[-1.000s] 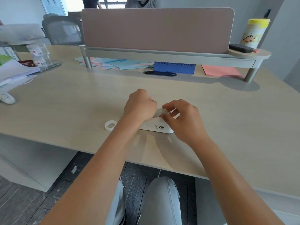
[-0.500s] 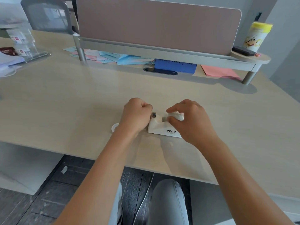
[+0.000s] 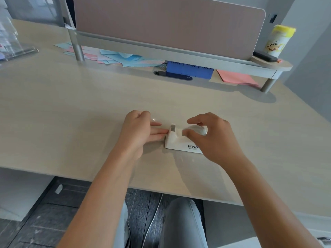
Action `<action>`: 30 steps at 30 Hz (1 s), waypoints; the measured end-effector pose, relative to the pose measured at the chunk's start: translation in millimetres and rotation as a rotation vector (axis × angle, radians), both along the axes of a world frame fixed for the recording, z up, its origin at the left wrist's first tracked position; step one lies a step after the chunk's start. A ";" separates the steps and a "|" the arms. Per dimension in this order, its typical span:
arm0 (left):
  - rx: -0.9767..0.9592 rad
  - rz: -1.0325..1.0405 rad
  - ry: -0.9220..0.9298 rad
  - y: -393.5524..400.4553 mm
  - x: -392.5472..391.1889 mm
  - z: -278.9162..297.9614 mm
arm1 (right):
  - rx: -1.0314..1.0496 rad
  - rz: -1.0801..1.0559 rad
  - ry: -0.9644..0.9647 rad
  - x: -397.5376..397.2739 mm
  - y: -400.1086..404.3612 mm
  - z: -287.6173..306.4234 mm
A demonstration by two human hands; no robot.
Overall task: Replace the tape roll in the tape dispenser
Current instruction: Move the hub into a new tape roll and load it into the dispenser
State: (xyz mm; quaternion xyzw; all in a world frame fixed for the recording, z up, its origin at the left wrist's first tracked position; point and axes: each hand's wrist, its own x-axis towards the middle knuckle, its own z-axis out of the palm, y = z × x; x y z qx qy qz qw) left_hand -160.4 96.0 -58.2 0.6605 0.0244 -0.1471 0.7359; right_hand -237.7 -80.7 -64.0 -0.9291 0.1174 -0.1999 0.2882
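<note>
While my right hand [image 3: 213,138] curls over the back of the tape dispenser [image 3: 180,143], thumb and fingers arched around the tape roll [image 3: 197,130] that sits in its cradle, my left hand [image 3: 138,130] lies flat beside the cutter end [image 3: 173,128], two fingers stretched out and touching the dispenser's nose. The right hand's fingers are half closed about the roll; I cannot tell whether they press on it or only hover around it. The left hand grips nothing that I can make out; a faint clear glint just beyond its fingers may be a strip of tape, but it is too thin to be sure.

I judge that the roll is already seated and that I am at the threading step: drawing the free end forward to the blade. The next move calls for a steady base, so the right hand should hold the dispenser down, and for a light pinch on the tape end, pulled straight so it does not twist or stick to itself.

The dispenser stands near the front edge of a pale wood-grain desk [image 3: 89,108], smooth and bare around my hands. Further back a low shelf [image 3: 179,54] carries a partition screen [image 3: 161,24], with coloured papers [image 3: 116,57] and a blue box [image 3: 189,70] beneath it, and a yellow-lidded canister [image 3: 279,42] at its right end.
</note>
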 end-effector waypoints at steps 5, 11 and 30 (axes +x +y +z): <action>-0.102 0.047 0.061 1.5 4.4 -8.5 | 0.090 -0.039 -0.025 9.4 12.5 -8.4; -0.109 0.069 0.068 -0.3 4.9 -11.4 | 0.251 -0.108 -0.012 24.3 24.8 -14.0; 0.229 0.135 -0.248 11.5 -1.6 -18.7 | 0.313 -0.162 -0.197 12.4 36.3 -23.1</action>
